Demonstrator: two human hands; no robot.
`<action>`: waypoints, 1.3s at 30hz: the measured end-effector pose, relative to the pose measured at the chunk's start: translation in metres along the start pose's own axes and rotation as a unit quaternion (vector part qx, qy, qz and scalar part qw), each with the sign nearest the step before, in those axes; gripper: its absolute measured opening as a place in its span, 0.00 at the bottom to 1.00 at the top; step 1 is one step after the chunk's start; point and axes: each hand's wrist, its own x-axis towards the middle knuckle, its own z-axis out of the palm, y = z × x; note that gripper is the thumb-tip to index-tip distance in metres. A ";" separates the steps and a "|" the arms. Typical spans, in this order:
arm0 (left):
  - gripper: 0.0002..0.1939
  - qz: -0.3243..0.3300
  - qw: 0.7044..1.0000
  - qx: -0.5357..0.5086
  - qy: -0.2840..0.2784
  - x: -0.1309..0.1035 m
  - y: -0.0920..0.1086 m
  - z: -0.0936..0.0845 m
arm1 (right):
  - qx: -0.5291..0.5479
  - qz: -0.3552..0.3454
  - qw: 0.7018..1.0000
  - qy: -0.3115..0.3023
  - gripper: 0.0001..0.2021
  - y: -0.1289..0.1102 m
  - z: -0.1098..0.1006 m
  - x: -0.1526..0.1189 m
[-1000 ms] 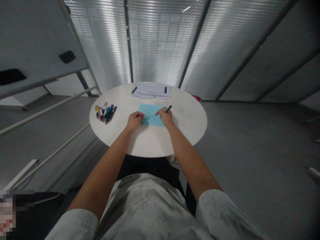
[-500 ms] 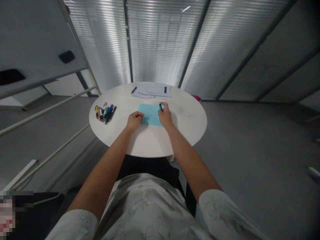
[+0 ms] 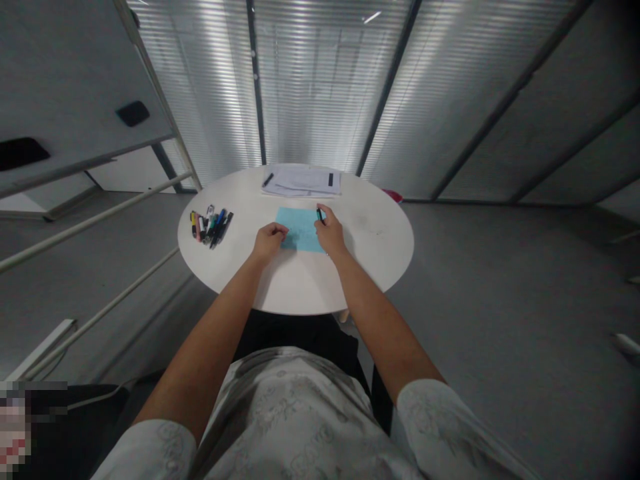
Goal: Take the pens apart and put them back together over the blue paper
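A blue sheet of paper [image 3: 301, 239] lies on the round white table [image 3: 295, 290]. At its right side my right hand [image 3: 329, 231] is closed on a dark pen [image 3: 320, 215], which stands up between thumb and fingers. My left hand [image 3: 270, 240] rests at the sheet's left edge with its fingers pressed together; whether they pinch the paper is too small to make out. Several pens and markers [image 3: 213, 225] lie in a loose pile on the table's left side.
A stack of white papers [image 3: 303, 181] with dark items on it lies at the table's far edge. Something red [image 3: 393, 195] shows beyond the right rim. White rails [image 3: 120, 210] run along the left, and window blinds stand behind the table.
The pen's top in my right hand has tipped slightly to the left. My left hand and the blue sheet look the same.
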 end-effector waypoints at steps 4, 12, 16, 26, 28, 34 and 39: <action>0.09 0.000 1.000 0.006 0.000 -0.001 0.001 0.000 | -0.116 -0.076 0.990 0.023 0.22 0.005 0.001 0.003; 0.08 -0.004 1.000 0.016 -0.003 0.000 0.002 0.000 | -0.147 -0.059 0.985 0.068 0.19 0.019 0.001 0.014; 0.08 -0.002 1.000 0.014 -0.006 0.000 0.001 0.000 | -0.162 -0.051 0.983 0.065 0.22 0.020 0.000 0.016; 0.09 -0.008 1.000 0.027 -0.005 -0.002 0.004 0.000 | -0.245 0.019 0.962 0.115 0.28 0.017 -0.010 0.020; 0.08 -0.007 1.000 0.026 -0.005 -0.002 0.004 0.000 | -0.249 0.031 0.959 0.130 0.26 0.018 -0.015 0.023; 0.09 0.008 1.000 0.024 -0.010 0.000 0.000 -0.001 | -0.321 0.043 0.937 0.134 0.24 0.024 -0.035 0.028; 0.09 0.010 0.999 0.028 -0.012 0.000 -0.001 0.000 | -0.370 0.043 0.920 0.122 0.25 0.030 -0.055 0.030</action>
